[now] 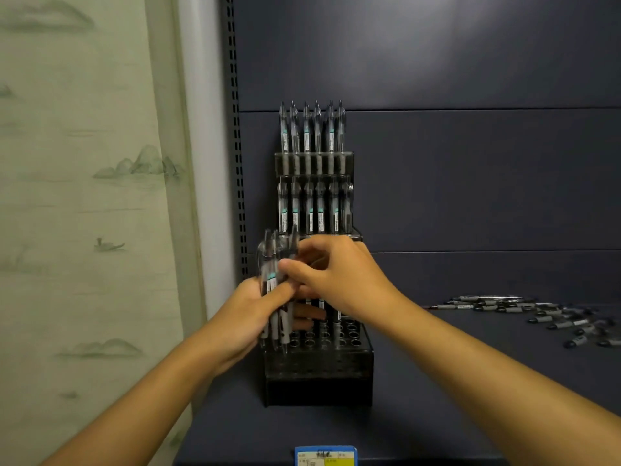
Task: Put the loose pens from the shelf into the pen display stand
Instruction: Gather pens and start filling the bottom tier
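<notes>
A black tiered pen display stand (319,381) stands on the dark shelf against the back panel. Its top tier (312,132) and middle tier (314,210) hold rows of upright pens. The front tier shows several empty holes (349,334) and a few pens. My left hand (248,317) grips a bundle of pens (274,274) upright over the stand's left side. My right hand (336,274) reaches in from the right and pinches one pen of that bundle between thumb and fingers. A pile of loose pens (537,314) lies on the shelf at the right.
The dark shelf surface (437,381) runs from the stand to the right. A slotted upright (235,129) marks the shelf's left side, with a pale patterned curtain (84,196) beyond it. A blue and yellow price label (326,455) sits on the front edge.
</notes>
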Demonstrator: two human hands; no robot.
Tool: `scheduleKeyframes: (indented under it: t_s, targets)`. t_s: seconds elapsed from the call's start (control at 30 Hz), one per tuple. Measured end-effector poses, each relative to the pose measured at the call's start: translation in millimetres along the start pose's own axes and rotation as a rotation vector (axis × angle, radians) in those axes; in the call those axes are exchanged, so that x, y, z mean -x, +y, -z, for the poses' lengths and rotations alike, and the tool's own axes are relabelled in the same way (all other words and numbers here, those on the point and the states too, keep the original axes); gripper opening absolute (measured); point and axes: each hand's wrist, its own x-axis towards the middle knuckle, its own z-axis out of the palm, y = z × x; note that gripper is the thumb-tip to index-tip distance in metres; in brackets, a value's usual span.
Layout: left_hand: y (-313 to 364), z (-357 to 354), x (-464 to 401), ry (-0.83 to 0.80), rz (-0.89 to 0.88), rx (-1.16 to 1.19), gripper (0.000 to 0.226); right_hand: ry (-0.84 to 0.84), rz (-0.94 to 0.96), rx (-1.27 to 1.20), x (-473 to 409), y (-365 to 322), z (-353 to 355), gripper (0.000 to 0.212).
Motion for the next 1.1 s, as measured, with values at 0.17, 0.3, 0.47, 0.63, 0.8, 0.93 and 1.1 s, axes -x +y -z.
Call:
scheduleKeyframes:
  t_s: [0.17,0.3,0.47,0.63,0.8,0.93,1.1]
  targets:
    - [-5,1,1,-0.006,0.022,0.001,0.029,0.067,-0.021,-0.127,3,-2,4,0.016]
    - [-9,9,0,0.024,0.029,0.000,0.031,0.186,0.005,-0.096,1,-2,23,0.020]
    - [-10,29,-3,0.189,0.026,0.120,0.033,0.236,-0.047,-0.020,-2,24,46,0.037]
    - [-8,39,-5,0.258,0.025,0.165,0.030,0.223,-0.123,0.029,5,55,51,0.026]
    - [-9,37,-5,0.250,0.010,0.124,0.028,0.203,-0.154,-0.017,9,63,45,0.022]
    - [-9,35,-4,0.255,0.007,0.101,0.026,0.201,-0.166,-0.028,8,61,42,0.025]
    - [-9,37,-3,0.250,0.003,0.066,0.027,0.216,-0.151,-0.002,8,60,40,0.026]
